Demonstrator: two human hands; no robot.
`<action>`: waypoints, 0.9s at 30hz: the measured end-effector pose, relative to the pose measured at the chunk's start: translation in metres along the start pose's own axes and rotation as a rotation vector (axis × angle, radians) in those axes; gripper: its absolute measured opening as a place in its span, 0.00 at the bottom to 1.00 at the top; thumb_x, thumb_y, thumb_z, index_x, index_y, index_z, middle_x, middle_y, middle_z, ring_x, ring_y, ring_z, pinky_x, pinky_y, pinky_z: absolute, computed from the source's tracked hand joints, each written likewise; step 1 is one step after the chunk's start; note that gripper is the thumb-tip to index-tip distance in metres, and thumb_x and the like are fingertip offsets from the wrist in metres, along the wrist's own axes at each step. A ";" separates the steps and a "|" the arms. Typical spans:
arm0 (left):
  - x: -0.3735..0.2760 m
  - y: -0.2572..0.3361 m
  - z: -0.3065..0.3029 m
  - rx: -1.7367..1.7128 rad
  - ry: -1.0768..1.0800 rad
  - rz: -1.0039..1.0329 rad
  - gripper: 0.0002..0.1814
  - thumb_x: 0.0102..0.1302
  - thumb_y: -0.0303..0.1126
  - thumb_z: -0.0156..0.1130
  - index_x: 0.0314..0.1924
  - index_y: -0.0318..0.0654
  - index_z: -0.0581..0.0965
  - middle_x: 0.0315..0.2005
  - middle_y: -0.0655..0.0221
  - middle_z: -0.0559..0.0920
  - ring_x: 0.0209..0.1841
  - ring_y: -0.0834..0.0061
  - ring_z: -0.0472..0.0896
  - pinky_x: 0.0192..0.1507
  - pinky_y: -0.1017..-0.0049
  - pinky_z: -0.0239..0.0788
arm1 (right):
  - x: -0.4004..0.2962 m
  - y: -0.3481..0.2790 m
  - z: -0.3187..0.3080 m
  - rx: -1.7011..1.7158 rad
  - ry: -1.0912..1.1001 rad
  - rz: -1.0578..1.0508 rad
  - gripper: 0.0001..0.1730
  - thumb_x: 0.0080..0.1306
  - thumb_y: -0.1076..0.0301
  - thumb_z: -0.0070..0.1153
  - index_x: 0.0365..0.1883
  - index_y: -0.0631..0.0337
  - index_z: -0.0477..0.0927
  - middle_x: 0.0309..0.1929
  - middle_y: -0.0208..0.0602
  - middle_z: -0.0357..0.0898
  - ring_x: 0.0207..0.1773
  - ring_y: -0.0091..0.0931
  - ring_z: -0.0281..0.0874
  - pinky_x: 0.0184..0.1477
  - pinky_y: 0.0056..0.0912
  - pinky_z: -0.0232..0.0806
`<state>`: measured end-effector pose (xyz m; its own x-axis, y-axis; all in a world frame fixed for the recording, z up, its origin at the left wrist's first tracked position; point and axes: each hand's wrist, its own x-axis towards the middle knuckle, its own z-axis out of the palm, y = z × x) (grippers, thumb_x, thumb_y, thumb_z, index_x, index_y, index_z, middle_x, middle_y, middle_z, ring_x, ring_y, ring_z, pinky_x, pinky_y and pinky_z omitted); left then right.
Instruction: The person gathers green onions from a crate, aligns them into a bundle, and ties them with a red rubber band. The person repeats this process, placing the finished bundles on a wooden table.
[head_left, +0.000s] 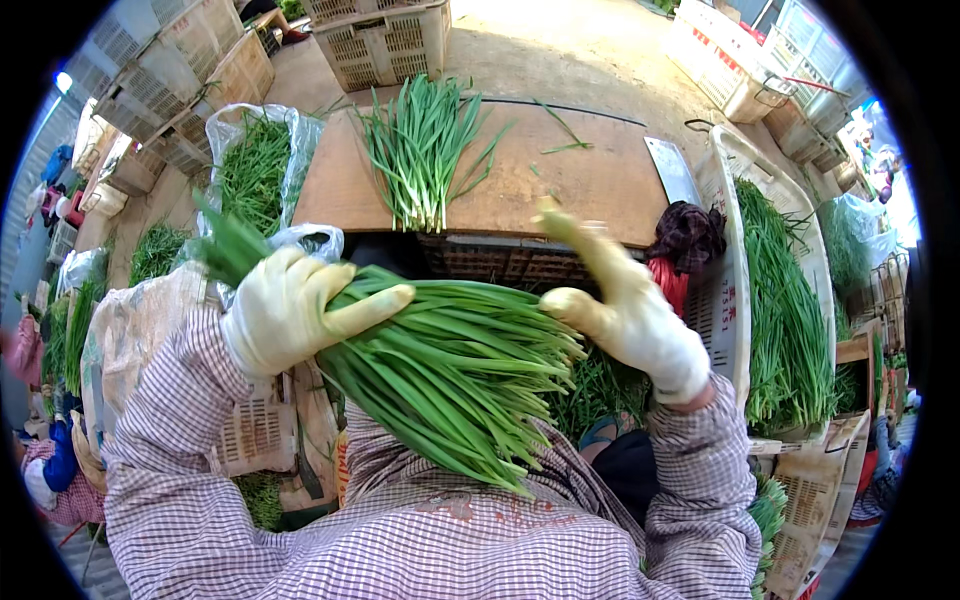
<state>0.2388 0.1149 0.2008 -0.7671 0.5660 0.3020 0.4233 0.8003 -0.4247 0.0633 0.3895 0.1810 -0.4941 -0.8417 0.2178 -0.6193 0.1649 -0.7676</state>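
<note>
My left hand (296, 319), in a pale glove with yellowed fingers, grips a thick bunch of garlic chives (457, 360) in front of my chest. The ends of the bunch fan out to the right, and the other end shows blurred beyond my wrist. My right hand (630, 300), gloved alike, is held with thumb and fingers spread; its thumb lies at the fanned ends, and I cannot tell whether it touches them. A smaller pile of chives (424, 150) lies on the wooden board (585, 187) ahead, its pale stem ends at the near edge.
A wide metal blade (675, 169) lies at the board's right end, beside a dark cloth (688, 232). To the right stands a white plastic crate (727, 300) of chives. A plastic bag of greens (255, 172) sits left of the board. Stacked crates (382, 45) stand beyond it.
</note>
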 end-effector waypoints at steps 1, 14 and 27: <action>0.018 -0.011 -0.001 -0.007 0.038 0.060 0.27 0.50 0.32 0.62 0.55 0.58 0.76 0.34 0.72 0.76 0.28 0.74 0.75 0.31 0.74 0.67 | 0.007 0.001 0.002 0.130 -0.078 0.057 0.48 0.60 0.40 0.57 0.65 0.71 0.60 0.59 0.58 0.69 0.64 0.44 0.66 0.65 0.37 0.57; 0.217 -0.132 0.110 0.219 0.221 0.258 0.25 0.58 0.38 0.58 0.58 0.62 0.72 0.38 0.79 0.78 0.46 0.80 0.77 0.63 0.66 0.61 | 0.038 0.064 -0.029 1.007 0.147 0.431 0.35 0.64 0.54 0.60 0.63 0.65 0.66 0.54 0.33 0.73 0.54 0.23 0.70 0.58 0.26 0.63; 0.203 -0.153 0.261 -0.131 -0.224 -0.485 0.42 0.56 0.15 0.48 0.69 0.58 0.56 0.65 0.62 0.66 0.63 0.61 0.68 0.65 0.68 0.60 | 0.098 0.172 -0.008 -0.172 0.022 0.848 0.32 0.64 0.44 0.54 0.50 0.66 0.76 0.38 0.52 0.82 0.46 0.38 0.80 0.49 0.34 0.69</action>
<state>-0.1079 0.0553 0.1042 -0.9670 0.0814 0.2415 0.0409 0.9849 -0.1679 -0.0964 0.3395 0.0747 -0.8416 -0.3895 -0.3740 -0.1194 0.8097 -0.5746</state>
